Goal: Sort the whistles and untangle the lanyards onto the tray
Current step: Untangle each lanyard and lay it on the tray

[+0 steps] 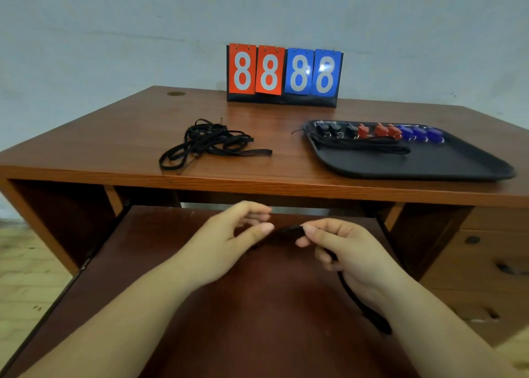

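A black tray (pixel 429 166) sits on the right of the wooden desk. Along its far side lies a row of whistles: black ones (pixel 333 128), red ones (pixel 380 130) and blue ones (pixel 419 134). Straightened black lanyards (pixel 366 146) lie in front of them on the tray. A tangled heap of black lanyards (pixel 209 143) rests on the desk's left half. Below the desk edge, my right hand (pixel 346 251) pinches one black lanyard (pixel 369 312), whose strap runs down past my wrist. My left hand (pixel 229 243) hovers just left of the lanyard's tip with relaxed fingers, blurred, holding nothing.
A flip scoreboard (pixel 283 76) showing 8888 in red and blue stands at the back of the desk (pixel 114 137). A pulled-out keyboard shelf (pixel 257 306) lies under my hands. Drawers (pixel 486 249) are at the lower right.
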### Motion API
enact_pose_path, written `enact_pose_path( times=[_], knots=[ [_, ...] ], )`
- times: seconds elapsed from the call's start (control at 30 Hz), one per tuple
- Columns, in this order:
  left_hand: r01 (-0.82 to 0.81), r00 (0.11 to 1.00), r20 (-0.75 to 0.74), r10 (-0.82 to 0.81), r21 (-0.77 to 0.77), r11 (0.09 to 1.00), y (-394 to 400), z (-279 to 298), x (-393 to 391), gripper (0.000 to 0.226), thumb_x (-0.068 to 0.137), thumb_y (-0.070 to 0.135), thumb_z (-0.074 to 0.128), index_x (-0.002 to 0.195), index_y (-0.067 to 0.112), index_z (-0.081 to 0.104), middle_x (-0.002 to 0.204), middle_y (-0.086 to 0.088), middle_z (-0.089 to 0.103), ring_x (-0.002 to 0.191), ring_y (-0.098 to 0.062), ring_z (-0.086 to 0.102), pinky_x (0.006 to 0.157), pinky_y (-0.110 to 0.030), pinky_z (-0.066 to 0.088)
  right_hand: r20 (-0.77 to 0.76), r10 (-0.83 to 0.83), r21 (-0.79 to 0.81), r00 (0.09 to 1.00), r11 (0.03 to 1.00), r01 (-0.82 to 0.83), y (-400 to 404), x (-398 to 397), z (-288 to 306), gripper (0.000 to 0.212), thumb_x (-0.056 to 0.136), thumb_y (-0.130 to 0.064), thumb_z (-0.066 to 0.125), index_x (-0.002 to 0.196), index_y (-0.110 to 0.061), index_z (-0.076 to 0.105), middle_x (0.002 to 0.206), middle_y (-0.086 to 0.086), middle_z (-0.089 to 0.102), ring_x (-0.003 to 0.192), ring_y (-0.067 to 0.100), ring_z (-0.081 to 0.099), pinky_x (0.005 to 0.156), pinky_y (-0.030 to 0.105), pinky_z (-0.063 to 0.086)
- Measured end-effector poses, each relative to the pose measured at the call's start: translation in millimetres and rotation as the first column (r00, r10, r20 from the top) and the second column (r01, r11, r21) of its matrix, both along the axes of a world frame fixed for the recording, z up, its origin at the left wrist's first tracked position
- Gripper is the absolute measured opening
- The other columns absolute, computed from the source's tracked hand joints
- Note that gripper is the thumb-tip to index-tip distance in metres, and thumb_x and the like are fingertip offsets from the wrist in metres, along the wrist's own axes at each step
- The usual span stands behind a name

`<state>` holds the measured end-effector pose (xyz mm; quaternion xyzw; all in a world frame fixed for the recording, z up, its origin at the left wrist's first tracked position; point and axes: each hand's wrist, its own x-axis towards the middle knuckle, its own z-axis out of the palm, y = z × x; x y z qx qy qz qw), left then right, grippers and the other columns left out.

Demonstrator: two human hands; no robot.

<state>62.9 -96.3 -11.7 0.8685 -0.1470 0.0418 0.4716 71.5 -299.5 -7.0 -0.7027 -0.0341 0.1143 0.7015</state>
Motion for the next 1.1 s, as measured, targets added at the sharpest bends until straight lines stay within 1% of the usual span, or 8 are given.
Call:
enact_pose_path(
  times=[0.2,0.3,0.4,0.53,0.7,0.93,1.0,1.1],
  knots=[
    [0.034,0.997,-0.058,-0.052,-0.271,0.962,-23.0,2.7,-12.2,0.023,0.078,0.017,0.071,0.1,0.02,0.069,0.089,0.002,0.075,0.086,-0.011,0.07,0.082,-0.021,0.054,-0.005,0.106,0.041,0.994,0.994,-0.106,9.1,-10.7,-0.2,0.013,0.084,-0.02,0.059,0.081,-0.01,0.067,0.073,0.005,0.071,0.042,0.005,0.04,0.039,0.014,0.029],
    [0.009,0.994,-0.1,-0.051,-0.374,0.928,-22.1,2.0,-10.2,0.017,0.075,0.015,0.07,0.092,0.014,0.072,0.082,-0.003,0.075,0.08,-0.011,0.071,0.075,-0.018,0.053,0.048,0.111,-0.073,0.993,0.992,-0.107,8.1,-10.9,-1.3,0.013,0.084,-0.025,0.062,0.081,-0.014,0.069,0.079,0.005,0.073,0.051,0.008,0.052,0.048,0.017,0.039],
    [-0.038,0.992,-0.128,-0.006,-0.339,0.94,-17.8,-1.5,-6.8,0.012,0.079,0.014,0.07,0.088,0.021,0.073,0.084,0.002,0.075,0.083,-0.008,0.07,0.078,-0.022,0.052,0.117,0.058,-0.24,0.991,0.97,-0.028,4.2,-8.0,-4.6,0.015,0.08,-0.033,0.068,0.077,-0.019,0.072,0.084,0.005,0.074,0.075,0.015,0.068,0.074,0.03,0.055],
    [-0.044,0.988,-0.154,0.008,-0.228,0.973,-16.5,-4.1,-6.9,0.013,0.078,0.017,0.073,0.088,0.026,0.072,0.087,0.007,0.074,0.085,-0.003,0.068,0.081,-0.022,0.053,0.234,0.025,-0.377,0.972,0.924,0.067,1.4,-7.3,-2.9,0.016,0.078,-0.037,0.07,0.072,-0.022,0.07,0.08,-0.001,0.07,0.073,0.0,0.063,0.068,0.01,0.047],
    [-0.025,0.98,-0.198,-0.015,-0.2,0.979,-20.6,-6.1,-8.8,0.018,0.076,0.015,0.075,0.089,0.025,0.071,0.086,0.003,0.073,0.083,-0.004,0.067,0.078,-0.018,0.052,0.308,0.036,-0.261,0.951,0.964,0.048,3.4,-10.0,-1.2,0.003,0.073,-0.025,0.074,0.073,-0.025,0.071,0.075,-0.002,0.072,0.07,0.005,0.065,0.066,0.012,0.05],
    [-0.095,0.966,-0.259,-0.007,-0.379,0.92,-24.3,-3.0,-10.1,0.014,0.077,0.015,0.073,0.086,0.027,0.073,0.086,0.004,0.075,0.083,-0.004,0.069,0.074,-0.012,0.049,0.199,-0.058,0.129,0.978,0.991,0.033,3.0,-5.1,-2.2,0.016,0.065,-0.022,0.068,0.08,-0.018,0.071,0.069,0.001,0.07,0.066,0.008,0.066,0.065,0.018,0.052],
    [-0.149,0.963,-0.269,0.03,-0.437,0.887,-23.2,-1.6,-8.6,0.013,0.076,0.016,0.073,0.081,0.027,0.075,0.084,0.004,0.075,0.082,-0.004,0.069,0.077,-0.015,0.049,0.155,-0.08,0.104,0.985,0.992,0.064,0.7,-2.6,-2.8,0.009,0.073,-0.021,0.067,0.08,-0.016,0.07,0.063,-0.002,0.067,0.062,0.006,0.062,0.065,0.021,0.05],
    [-0.239,0.946,-0.314,0.076,-0.521,0.819,-22.6,-0.9,-6.4,0.01,0.074,0.017,0.073,0.078,0.025,0.077,0.08,0.004,0.074,0.078,-0.006,0.066,0.079,-0.023,0.051,0.174,-0.083,-0.142,0.981,0.984,0.108,-2.1,-1.0,-6.8,0.007,0.084,-0.02,0.065,0.08,-0.019,0.071,0.063,-0.006,0.066,0.064,0.004,0.061,0.069,0.022,0.048]
  ],
)
